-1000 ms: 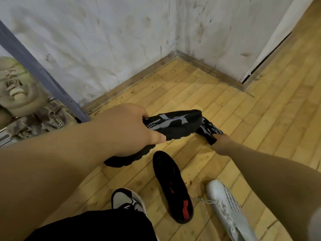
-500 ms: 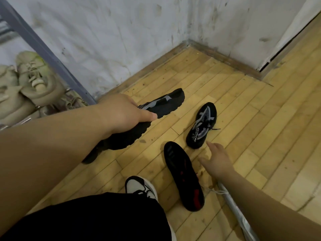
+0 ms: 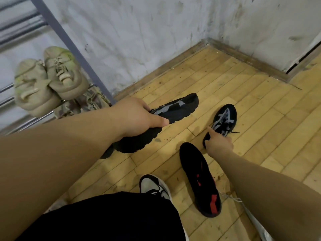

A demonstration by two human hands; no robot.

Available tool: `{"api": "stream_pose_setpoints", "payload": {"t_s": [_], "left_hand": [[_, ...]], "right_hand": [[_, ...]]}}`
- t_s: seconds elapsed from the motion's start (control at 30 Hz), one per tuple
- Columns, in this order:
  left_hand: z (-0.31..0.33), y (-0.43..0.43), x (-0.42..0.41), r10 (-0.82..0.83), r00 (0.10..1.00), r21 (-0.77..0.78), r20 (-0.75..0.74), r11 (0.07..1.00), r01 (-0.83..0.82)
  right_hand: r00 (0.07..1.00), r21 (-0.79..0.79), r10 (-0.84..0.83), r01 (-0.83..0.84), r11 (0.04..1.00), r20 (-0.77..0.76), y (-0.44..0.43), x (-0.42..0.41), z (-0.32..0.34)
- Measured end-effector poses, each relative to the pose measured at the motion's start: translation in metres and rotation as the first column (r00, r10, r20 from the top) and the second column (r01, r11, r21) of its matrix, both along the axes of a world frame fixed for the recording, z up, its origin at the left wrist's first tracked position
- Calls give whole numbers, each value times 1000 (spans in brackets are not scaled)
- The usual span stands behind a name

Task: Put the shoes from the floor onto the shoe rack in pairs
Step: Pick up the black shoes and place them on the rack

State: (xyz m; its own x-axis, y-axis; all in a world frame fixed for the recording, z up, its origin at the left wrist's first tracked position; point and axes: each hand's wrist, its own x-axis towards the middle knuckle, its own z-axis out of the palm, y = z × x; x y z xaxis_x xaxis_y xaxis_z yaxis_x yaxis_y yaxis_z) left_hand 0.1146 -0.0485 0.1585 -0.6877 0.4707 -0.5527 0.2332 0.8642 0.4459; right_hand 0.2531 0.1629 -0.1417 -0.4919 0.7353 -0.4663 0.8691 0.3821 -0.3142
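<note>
Shoes: two black-and-grey. One (image 3: 175, 110) gripped by left hand (image 3: 139, 117), fingers clenched round its collar, held above floor (image 3: 260, 110), long axis running lower left to upper right, toe toward wall corner. Its mate (image 3: 224, 119) on floor, toe pointing away; right hand (image 3: 219, 144) at its heel, index finger extended, touching. One black-and-red shoe (image 3: 199, 178) beside it. Two beige shoes (image 3: 50, 80) paired on shoe rack (image 3: 73, 47).

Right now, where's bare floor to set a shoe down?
Bare floor runs from the grey-black shoe to the corner and door side. It is crowded near the body: black-red shoe, white shoe, right hand.
</note>
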Motion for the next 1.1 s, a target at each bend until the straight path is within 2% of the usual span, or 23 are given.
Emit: {"api": "stream_pose_setpoints", "payload": {"t_s": [0.1,0.23,0.33,0.4,0.47,0.57,0.67,0.8,0.9,0.97,1.03,1.1], "left_hand": [[2,0,-1,-3,1000,0,3,1000,3],[2,0,-4,-11,1000,29,14,1000,10],[7,-5,-7,-4,1000,51,6,999,3],[13,-13,-11,47,999,96,24,994,-49],[22,-23,-12,114,992,173,48,978,-121],[45,-42,-10,216,974,307,66,925,-226],[79,-63,2,340,911,458,235,787,-412],[121,-96,22,399,825,581,401,585,-566],[143,-134,32,387,781,653,491,430,-623],[155,-159,35,364,759,706,540,294,-644],[171,-182,37,340,767,767,545,167,-619],[190,-203,41,322,795,827,514,59,-559]], "right_hand": [[981,21,-144,148,989,-126,-3,13,-2],[895,-54,-221,217,975,-387,-23,15,30],[775,-138,-310,282,949,-550,-39,16,76],[663,-233,-381,303,924,-644,-47,20,114],[557,-361,-479,314,878,-679,-55,23,156],[437,-548,-590,234,803,-679,-70,23,223],[365,-613,-602,100,784,-710,-91,19,293],[258,-577,-539,-99,811,-802,-127,4,387],[93,-582,-582,-284,762,-808,-160,-10,452],[6,-565,-621,-423,709,-784,-188,-17,488],[-1,-515,-618,-553,655,-786,-221,-24,511],[54,-460,-563,-643,613,-825,-255,-33,521]]}}
